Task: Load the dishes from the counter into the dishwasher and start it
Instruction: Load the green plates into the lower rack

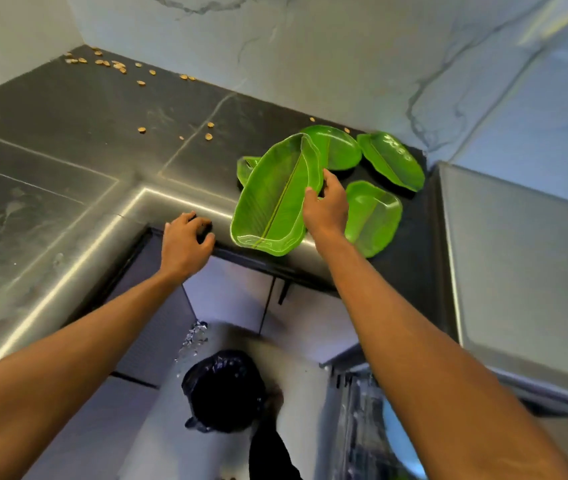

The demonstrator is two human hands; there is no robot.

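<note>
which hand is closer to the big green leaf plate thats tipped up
Right. The right hand grips the right rim of the big green leaf plate. The left hand rests on the counter edge, left of the plate and apart from it.

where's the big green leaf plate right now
Head view, right of centre: the big leaf plate is at the dark counter's front edge, its right rim gripped by the right hand, with smaller green plates behind and to its right.
</note>
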